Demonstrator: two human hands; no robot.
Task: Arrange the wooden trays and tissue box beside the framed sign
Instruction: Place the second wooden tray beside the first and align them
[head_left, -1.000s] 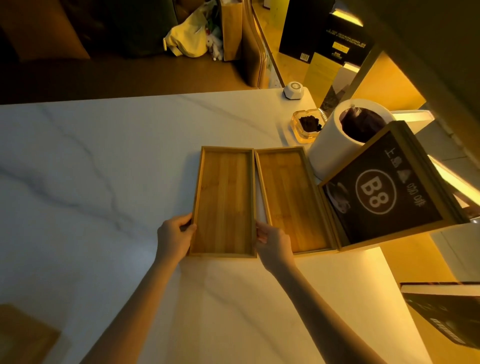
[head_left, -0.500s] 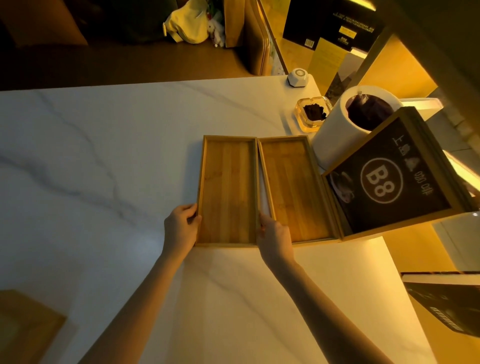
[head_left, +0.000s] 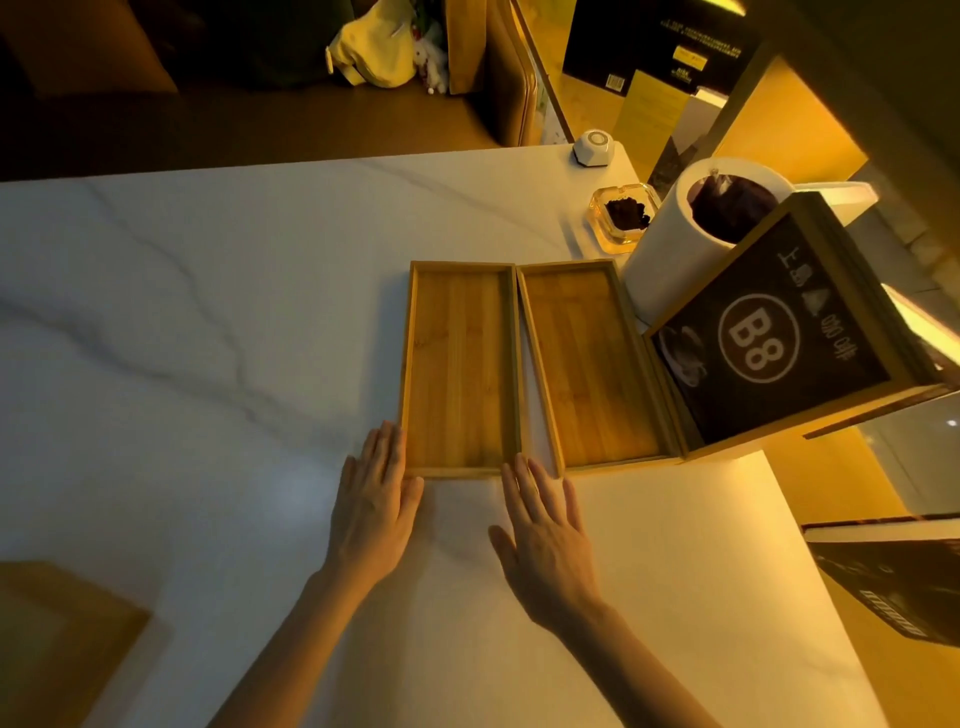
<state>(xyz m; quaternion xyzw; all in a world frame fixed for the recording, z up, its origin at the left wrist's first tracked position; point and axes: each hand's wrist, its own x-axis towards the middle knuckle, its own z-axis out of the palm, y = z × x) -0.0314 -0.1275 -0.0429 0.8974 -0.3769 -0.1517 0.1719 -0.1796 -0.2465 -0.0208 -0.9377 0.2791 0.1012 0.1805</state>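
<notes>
**Hands release the left tray**

Left hand (head_left: 375, 506) and right hand (head_left: 545, 540) now lie flat, fingers spread, off the left tray (head_left: 460, 366) they gripped earlier. It sits beside the right tray (head_left: 589, 364), against the framed sign (head_left: 769, 338). Tissue box unseen.

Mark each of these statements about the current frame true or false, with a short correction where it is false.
1. Two wooden trays, the left tray and the right tray, lie side by side. True.
2. The right tray holds a cup. False: both trays are empty.
3. The framed sign reads B8. True.
4. The left hand grips a tray. False: it lies flat and open beside the tray's near corner.
5. The right hand is a closed fist. False: its fingers are spread open.
</notes>
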